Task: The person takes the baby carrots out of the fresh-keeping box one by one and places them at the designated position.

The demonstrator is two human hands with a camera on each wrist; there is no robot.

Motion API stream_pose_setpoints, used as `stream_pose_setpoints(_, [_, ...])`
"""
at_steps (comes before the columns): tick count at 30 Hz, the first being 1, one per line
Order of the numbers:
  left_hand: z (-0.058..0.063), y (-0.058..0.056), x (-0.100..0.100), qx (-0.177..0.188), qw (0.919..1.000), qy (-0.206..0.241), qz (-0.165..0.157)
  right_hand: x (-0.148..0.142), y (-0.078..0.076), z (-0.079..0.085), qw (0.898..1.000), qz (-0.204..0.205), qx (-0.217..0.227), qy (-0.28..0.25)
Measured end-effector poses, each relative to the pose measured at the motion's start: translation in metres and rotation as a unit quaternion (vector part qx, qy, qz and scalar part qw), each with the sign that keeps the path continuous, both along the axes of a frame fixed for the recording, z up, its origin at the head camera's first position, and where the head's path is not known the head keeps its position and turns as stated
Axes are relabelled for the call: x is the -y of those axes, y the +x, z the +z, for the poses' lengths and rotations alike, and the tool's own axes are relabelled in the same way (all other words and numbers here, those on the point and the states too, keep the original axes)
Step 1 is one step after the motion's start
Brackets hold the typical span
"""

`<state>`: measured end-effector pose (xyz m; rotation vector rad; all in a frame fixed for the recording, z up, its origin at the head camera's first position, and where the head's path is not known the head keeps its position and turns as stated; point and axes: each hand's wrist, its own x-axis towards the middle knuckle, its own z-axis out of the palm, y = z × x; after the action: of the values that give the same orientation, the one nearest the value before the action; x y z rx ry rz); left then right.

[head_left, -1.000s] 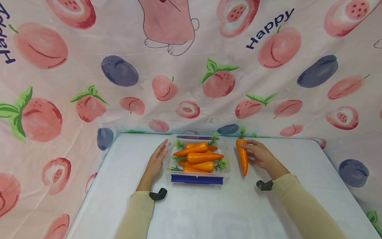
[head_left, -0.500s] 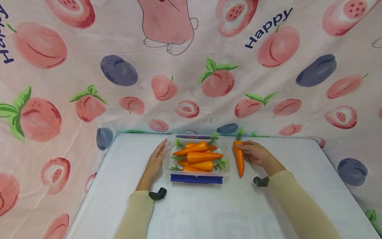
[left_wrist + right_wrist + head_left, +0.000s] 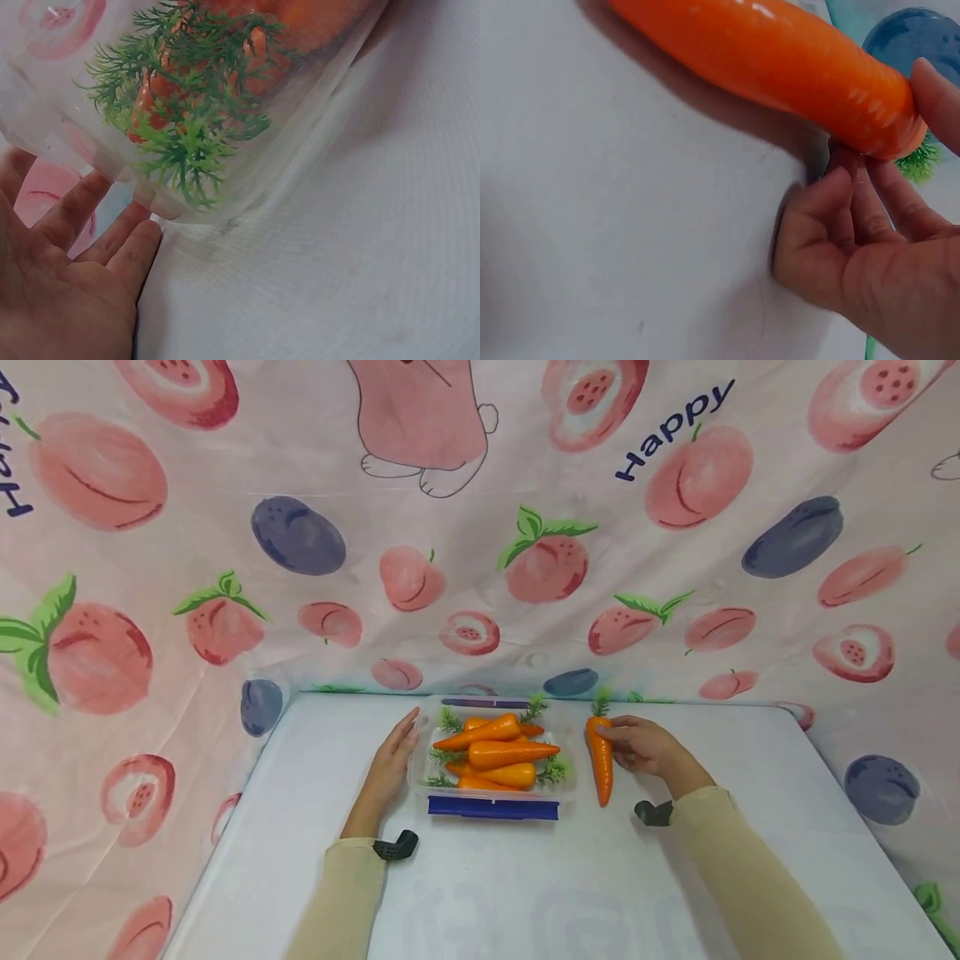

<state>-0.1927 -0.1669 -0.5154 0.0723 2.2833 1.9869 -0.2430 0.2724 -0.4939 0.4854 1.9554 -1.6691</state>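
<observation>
A clear plastic box [image 3: 567,777] with blue clips stands on the table and holds several orange carrots [image 3: 513,752] with green tops. Straight fingers of my left hand [image 3: 390,767] touch the box's left wall; in the left wrist view the fingertips [image 3: 142,232] meet its corner. To the right of the box, my right hand [image 3: 647,747] pinches a single carrot [image 3: 602,764] near its leafy end, thumb on one side and fingers beneath. That carrot points its tip toward the front of the table. In the right wrist view the carrot [image 3: 780,60] shows its shadow on the white surface.
The white table [image 3: 495,893] runs up to a fruit-printed cloth [image 3: 450,543] hanging behind and at the sides. A blue clip flap [image 3: 492,808] hangs out at the box's front. Each wrist wears a small black camera [image 3: 396,845].
My right hand has shifted slightly left with the carrot, bringing it nearer the box; over the last half second it hardly moves. The left hand keeps its place on the box.
</observation>
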Motion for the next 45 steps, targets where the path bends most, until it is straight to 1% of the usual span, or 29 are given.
stream_pose_setpoints(3, [-0.001, 0.000, 0.001, -0.004, 1.0000, -0.004, 0.002, 0.003, -0.001, 0.000, 1.000, 0.006, -0.002, 0.019])
stream_pose_setpoints(6, [-0.001, 0.001, 0.002, -0.005, 1.0000, -0.006, 0.003, 0.004, -0.001, 0.001, 1.000, 0.005, -0.001, 0.020])
stream_pose_setpoints(13, [-0.001, 0.001, 0.001, -0.001, 1.0000, -0.002, -0.003, 0.004, 0.000, -0.002, 0.998, 0.028, -0.008, 0.048])
stream_pose_setpoints(18, [0.002, 0.001, -0.001, -0.002, 1.0000, 0.000, -0.003, 0.003, -0.003, -0.003, 0.998, 0.021, -0.002, 0.057])
stream_pose_setpoints(22, [0.003, 0.001, -0.001, 0.001, 1.0000, 0.001, -0.003, 0.004, -0.004, -0.001, 0.998, 0.018, 0.005, 0.064])
stream_pose_setpoints(25, [-0.007, -0.004, 0.001, 0.004, 1.0000, 0.001, -0.001, 0.006, -0.004, 0.001, 0.998, 0.015, 0.010, 0.063])
stream_pose_setpoints(29, [-0.025, -0.012, 0.003, 0.002, 1.0000, 0.006, 0.003, 0.005, -0.005, 0.001, 0.998, 0.018, 0.015, 0.059])
stream_pose_setpoints(32, [-0.031, -0.014, 0.004, -0.008, 0.9999, 0.009, 0.006, 0.005, -0.006, 0.001, 0.998, 0.020, 0.018, 0.061])
stream_pose_setpoints(38, [-0.032, -0.014, 0.004, -0.024, 0.9996, 0.010, 0.008, 0.006, -0.006, 0.001, 0.997, 0.019, 0.019, 0.066])
stream_pose_setpoints(42, [-0.031, -0.013, 0.004, -0.017, 0.9998, 0.009, 0.007, 0.005, -0.005, 0.001, 0.997, 0.017, 0.020, 0.069])
stream_pose_setpoints(43, [-0.027, -0.012, 0.003, -0.014, 0.9998, 0.009, 0.005, 0.005, -0.005, 0.001, 0.997, 0.016, 0.020, 0.068])
stream_pose_setpoints(45, [-0.027, -0.011, 0.003, -0.016, 0.9998, 0.011, 0.006, 0.005, -0.005, 0.000, 0.997, 0.016, 0.020, 0.069])
